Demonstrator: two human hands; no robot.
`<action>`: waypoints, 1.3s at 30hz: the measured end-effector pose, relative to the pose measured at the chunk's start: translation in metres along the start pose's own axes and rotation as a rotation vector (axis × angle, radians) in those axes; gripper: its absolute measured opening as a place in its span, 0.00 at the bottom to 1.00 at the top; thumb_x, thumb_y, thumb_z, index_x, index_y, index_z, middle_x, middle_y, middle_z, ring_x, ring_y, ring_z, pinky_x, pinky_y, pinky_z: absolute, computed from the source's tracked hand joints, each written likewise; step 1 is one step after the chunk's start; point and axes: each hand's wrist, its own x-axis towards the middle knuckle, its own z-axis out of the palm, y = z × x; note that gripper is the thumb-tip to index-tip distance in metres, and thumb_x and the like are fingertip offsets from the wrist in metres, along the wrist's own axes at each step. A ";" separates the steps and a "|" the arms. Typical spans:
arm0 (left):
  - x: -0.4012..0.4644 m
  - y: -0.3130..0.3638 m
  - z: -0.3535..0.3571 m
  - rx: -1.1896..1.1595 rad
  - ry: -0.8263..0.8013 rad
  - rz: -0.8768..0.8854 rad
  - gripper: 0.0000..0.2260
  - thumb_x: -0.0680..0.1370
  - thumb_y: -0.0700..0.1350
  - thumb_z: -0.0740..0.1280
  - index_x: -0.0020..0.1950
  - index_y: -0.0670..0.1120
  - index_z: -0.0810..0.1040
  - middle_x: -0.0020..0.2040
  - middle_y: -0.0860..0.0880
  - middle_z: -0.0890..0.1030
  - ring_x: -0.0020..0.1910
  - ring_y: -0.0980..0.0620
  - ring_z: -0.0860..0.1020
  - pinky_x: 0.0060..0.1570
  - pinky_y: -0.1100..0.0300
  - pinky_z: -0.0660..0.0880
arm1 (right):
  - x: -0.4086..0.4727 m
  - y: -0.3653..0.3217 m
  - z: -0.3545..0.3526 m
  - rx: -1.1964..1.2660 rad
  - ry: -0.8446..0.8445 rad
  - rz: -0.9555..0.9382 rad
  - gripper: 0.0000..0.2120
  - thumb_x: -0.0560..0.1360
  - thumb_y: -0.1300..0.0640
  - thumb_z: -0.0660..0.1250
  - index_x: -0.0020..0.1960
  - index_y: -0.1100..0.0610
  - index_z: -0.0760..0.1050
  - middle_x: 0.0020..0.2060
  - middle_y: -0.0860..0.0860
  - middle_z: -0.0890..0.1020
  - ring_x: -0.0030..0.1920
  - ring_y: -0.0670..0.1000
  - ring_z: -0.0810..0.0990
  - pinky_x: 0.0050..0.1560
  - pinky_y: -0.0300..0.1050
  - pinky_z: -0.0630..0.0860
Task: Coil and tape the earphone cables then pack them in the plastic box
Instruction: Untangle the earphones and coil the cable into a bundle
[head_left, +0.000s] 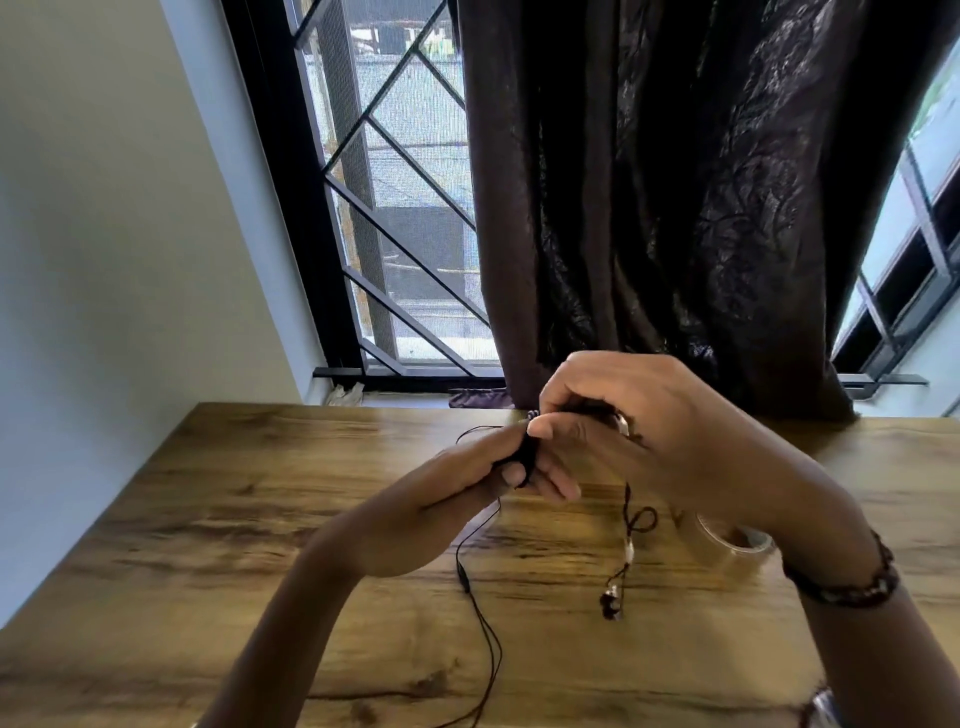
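Observation:
My left hand (457, 499) grips a small black bundle of coiled earphone cable (527, 457) above the wooden table (208, 545). My right hand (623, 426) pinches the same black cable at the top of the bundle, thumb and forefinger closed on it. A loose length of the black cable (480, 613) hangs from my left hand down to the table's near edge. A second stretch with earbuds (613, 603) dangles below my right hand. A roll of clear tape (737, 545) lies on the table under my right wrist. No plastic box is in view.
A dark curtain (675, 208) hangs behind the table's far edge, with a barred window (395, 218) to its left and a white wall at far left. A beaded bracelet (852, 587) sits on my right wrist.

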 end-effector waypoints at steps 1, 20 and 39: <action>0.000 0.001 0.000 -0.017 -0.006 0.003 0.13 0.83 0.38 0.51 0.62 0.36 0.71 0.55 0.49 0.79 0.56 0.52 0.77 0.58 0.62 0.71 | 0.002 0.001 -0.001 0.013 -0.007 -0.014 0.07 0.78 0.52 0.65 0.44 0.53 0.76 0.37 0.41 0.76 0.39 0.42 0.76 0.40 0.30 0.70; 0.019 0.000 0.010 -0.549 0.175 0.130 0.14 0.82 0.43 0.52 0.56 0.45 0.76 0.34 0.56 0.71 0.35 0.59 0.68 0.41 0.66 0.67 | 0.004 0.037 0.049 0.749 0.211 0.110 0.10 0.82 0.54 0.58 0.45 0.56 0.72 0.30 0.42 0.70 0.27 0.41 0.67 0.27 0.32 0.68; 0.024 -0.008 0.001 -0.272 0.491 0.137 0.16 0.81 0.37 0.53 0.69 0.40 0.67 0.47 0.55 0.81 0.47 0.57 0.78 0.53 0.64 0.73 | -0.021 0.006 0.097 0.261 0.161 0.211 0.11 0.83 0.51 0.55 0.47 0.53 0.73 0.31 0.50 0.75 0.29 0.52 0.73 0.32 0.53 0.71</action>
